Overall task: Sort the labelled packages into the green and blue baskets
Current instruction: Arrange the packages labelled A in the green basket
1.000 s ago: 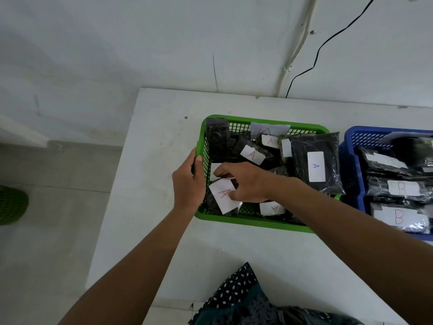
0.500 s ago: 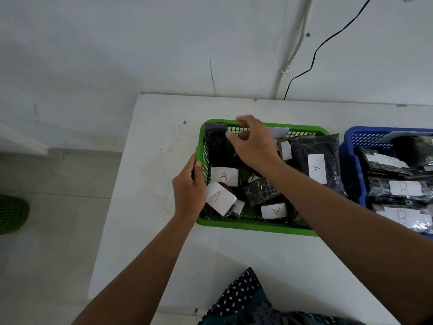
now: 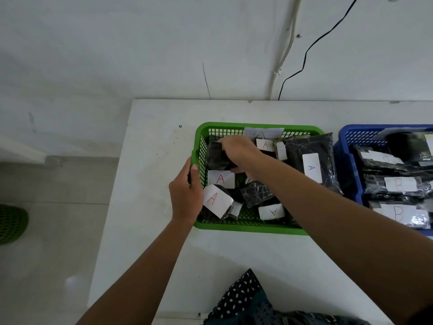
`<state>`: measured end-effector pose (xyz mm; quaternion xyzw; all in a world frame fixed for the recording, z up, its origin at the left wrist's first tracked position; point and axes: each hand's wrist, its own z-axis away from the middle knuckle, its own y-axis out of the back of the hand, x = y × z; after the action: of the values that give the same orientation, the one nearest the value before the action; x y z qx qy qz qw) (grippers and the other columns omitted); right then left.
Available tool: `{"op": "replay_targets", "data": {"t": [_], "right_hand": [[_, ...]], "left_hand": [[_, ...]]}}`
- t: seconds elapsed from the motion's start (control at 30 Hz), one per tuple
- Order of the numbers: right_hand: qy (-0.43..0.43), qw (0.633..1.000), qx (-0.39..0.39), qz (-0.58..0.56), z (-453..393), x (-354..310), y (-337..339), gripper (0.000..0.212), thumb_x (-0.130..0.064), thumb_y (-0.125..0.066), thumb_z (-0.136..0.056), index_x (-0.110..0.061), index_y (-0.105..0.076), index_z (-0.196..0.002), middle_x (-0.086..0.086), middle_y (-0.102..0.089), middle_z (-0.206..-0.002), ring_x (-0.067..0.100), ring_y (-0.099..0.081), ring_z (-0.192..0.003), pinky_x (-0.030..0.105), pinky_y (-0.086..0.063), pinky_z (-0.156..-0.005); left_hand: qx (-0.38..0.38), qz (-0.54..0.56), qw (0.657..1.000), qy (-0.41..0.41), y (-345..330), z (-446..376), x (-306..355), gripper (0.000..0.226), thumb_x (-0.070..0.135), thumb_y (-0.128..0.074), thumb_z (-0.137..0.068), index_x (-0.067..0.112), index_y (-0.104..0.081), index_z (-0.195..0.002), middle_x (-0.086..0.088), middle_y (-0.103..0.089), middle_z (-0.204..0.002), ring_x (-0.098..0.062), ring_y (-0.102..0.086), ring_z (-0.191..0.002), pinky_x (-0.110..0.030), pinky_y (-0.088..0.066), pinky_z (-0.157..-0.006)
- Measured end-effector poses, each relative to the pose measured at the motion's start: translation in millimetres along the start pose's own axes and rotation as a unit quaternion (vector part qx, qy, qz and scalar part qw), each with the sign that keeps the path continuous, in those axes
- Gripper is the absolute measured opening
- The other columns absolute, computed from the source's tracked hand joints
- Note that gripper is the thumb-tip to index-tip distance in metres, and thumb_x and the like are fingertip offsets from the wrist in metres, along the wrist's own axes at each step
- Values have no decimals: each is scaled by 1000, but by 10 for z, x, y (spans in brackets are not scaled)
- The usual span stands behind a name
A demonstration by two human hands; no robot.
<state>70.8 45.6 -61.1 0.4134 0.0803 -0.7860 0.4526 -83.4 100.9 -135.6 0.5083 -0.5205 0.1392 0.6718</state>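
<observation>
The green basket (image 3: 246,226) sits mid-table and holds several black packages with white A labels, one near its front left (image 3: 216,201) and a large one (image 3: 311,160) leaning on its right wall. My left hand (image 3: 186,195) grips the basket's left rim. My right hand (image 3: 239,152) reaches into the back left corner, fingers closed around a black package (image 3: 216,156). The blue basket (image 3: 346,165) at the right edge holds black packages with B labels (image 3: 399,184).
The white table (image 3: 152,160) stands against a white wall, its left edge close to the green basket. A black cable (image 3: 311,46) hangs down the wall. A green mesh object (image 3: 11,222) lies on the floor at left. Patterned fabric (image 3: 246,301) shows at the near edge.
My right hand left the front A-labelled packages, rose to the back of the green basket, then dropped onto the black package in the back left corner. My left hand stayed on the rim.
</observation>
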Motion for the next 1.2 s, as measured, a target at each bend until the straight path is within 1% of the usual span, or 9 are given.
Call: {"op": "replay_targets", "data": {"t": [0.13, 0.4, 0.5, 0.7, 0.8, 0.9, 0.97, 1.07, 1.2], "right_hand": [[-91, 987, -2, -130, 49, -29, -110, 19, -20, -61, -87, -11, -58, -104, 10, -62, -104, 26, -64, -92, 35, -59, -62], [-18, 999, -27, -43, 16, 173, 215, 20, -11, -76, -81, -13, -68, -99, 9, -71, -104, 24, -69, -95, 35, -62, -76], [31, 996, -80, -38, 37, 268, 320, 42, 7, -74, -81, -10, -64, -118, 11, -66, -120, 28, -67, -106, 41, -59, -89], [43, 977, -155, -141, 53, 246, 426, 58, 20, -63, -81, -10, -57, -130, 14, -64, -129, 32, -66, -110, 32, -58, -73], [59, 985, -155, -46, 36, 254, 449, 64, 22, -59, -80, -12, -56, -135, 9, -61, -133, 19, -68, -103, 27, -58, -67], [88, 968, -149, 184, 23, 267, 421, 61, 11, -52, -87, -18, -57, -139, 11, -64, -125, 3, -58, -56, 17, -44, -46], [100, 941, -149, 287, -7, 286, 380, 60, 4, -42, -92, -23, -51, -144, 10, -51, -145, 8, -59, -71, 15, -43, -54], [92, 929, -139, 331, -26, 345, 310, 61, 1, -36, -96, -25, -41, -151, 5, -26, -162, 25, -47, -129, 20, -41, -82], [102, 930, -101, 339, -64, 450, 263, 56, -8, -52, -97, -27, -44, -149, 7, -41, -153, 23, -55, -113, 22, -45, -77]], "left_hand": [[-1, -4, 1000, -1, 3, -5, -2, 35, 22, -42, -105, 15, -62, -133, 6, -72, -102, 5, -64, -83, -5, -47, -67], [-4, 4, 1000, 14, -3, 2, 7, 36, 26, -43, -106, 17, -59, -136, 11, -67, -99, 13, -61, -83, -10, -52, -64], [-3, 2, 1000, 13, -4, 4, 13, 36, 27, -43, -106, 18, -58, -137, 13, -65, -100, 13, -60, -84, -9, -52, -64], [-6, -6, 1000, 11, 6, 11, 27, 35, 26, -41, -106, 20, -59, -136, 15, -65, -100, 15, -60, -86, -6, -49, -63], [-4, -5, 1000, 10, 3, 10, 29, 35, 25, -42, -106, 17, -60, -135, 12, -66, -97, 12, -61, -84, -6, -49, -62], [3, -5, 1000, 14, 6, 10, 39, 35, 23, -43, -106, 14, -60, -136, 18, -62, -95, 16, -59, -82, -5, -48, -65], [2, -8, 1000, 16, 0, 6, 35, 36, 23, -43, -106, 14, -59, -136, 20, -61, -96, 18, -57, -82, -5, -48, -66], [3, -5, 1000, 26, -5, -9, 46, 37, 24, -44, -105, 12, -58, -137, 14, -63, -106, 19, -57, -85, -3, -46, -70], [6, 5, 999, 40, 2, -76, 59, 28, 22, -48, -102, 15, -69, -119, 25, -65, -90, 15, -60, -82, 1, -43, -67]]}}
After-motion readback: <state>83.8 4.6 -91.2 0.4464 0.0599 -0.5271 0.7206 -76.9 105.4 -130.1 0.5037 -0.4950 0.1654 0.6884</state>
